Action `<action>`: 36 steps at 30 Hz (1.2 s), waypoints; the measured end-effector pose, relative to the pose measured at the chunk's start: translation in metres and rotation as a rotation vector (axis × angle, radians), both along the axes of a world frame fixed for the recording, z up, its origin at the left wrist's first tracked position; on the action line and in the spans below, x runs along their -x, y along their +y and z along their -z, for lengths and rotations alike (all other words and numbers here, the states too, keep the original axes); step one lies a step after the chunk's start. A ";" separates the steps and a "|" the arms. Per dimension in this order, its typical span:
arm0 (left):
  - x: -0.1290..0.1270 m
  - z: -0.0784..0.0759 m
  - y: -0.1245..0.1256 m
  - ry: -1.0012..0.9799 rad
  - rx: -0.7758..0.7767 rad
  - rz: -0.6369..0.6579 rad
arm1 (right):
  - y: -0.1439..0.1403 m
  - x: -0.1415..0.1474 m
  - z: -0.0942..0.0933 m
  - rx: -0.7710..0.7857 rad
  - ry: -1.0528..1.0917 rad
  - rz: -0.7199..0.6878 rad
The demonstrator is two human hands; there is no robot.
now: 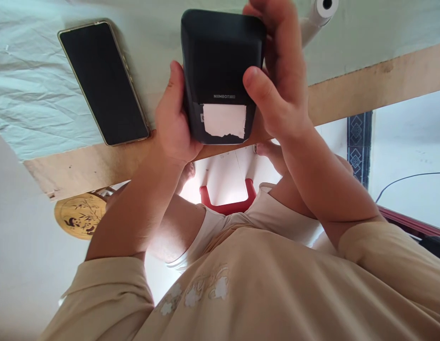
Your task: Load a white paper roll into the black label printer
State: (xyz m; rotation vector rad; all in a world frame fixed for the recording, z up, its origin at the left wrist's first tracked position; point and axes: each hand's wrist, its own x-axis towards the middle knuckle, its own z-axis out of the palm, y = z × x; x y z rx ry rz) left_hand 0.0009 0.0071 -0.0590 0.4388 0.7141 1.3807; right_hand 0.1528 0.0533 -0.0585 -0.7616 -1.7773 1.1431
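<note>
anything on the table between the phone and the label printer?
Only the left hand gripping the printer; otherwise bare cloth beside the phone, head view.

The right hand [280, 80] covers the right side of the black printer [220, 61], and its fingertips are cut off at the top edge. The paper roll [321, 12], just right of the printer, is cut off too. The printer's small print is hard to read.

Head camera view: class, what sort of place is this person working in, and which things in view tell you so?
Probably a home room rather than a workshop. A wooden table under a pale cloth carries a phone, both hands grip a small label printer, and a red plastic chair stands on a light tiled floor.
</note>
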 end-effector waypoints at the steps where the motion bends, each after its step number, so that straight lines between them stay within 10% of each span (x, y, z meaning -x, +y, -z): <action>1: 0.000 0.002 0.001 0.004 0.011 -0.001 | 0.001 -0.001 0.000 -0.058 0.040 0.020; 14: 0.003 -0.011 0.004 -0.030 0.041 0.069 | -0.005 -0.014 -0.022 -0.101 -0.249 -0.060; 25: 0.007 0.001 0.001 0.123 0.034 0.144 | 0.004 -0.003 -0.040 -0.178 -0.226 0.564; 31: 0.007 0.000 0.000 0.172 0.052 0.130 | 0.003 -0.005 -0.046 -0.364 -0.658 0.361; 36: 0.007 -0.002 -0.001 0.243 0.009 0.125 | -0.004 0.001 -0.054 -0.153 -0.977 0.183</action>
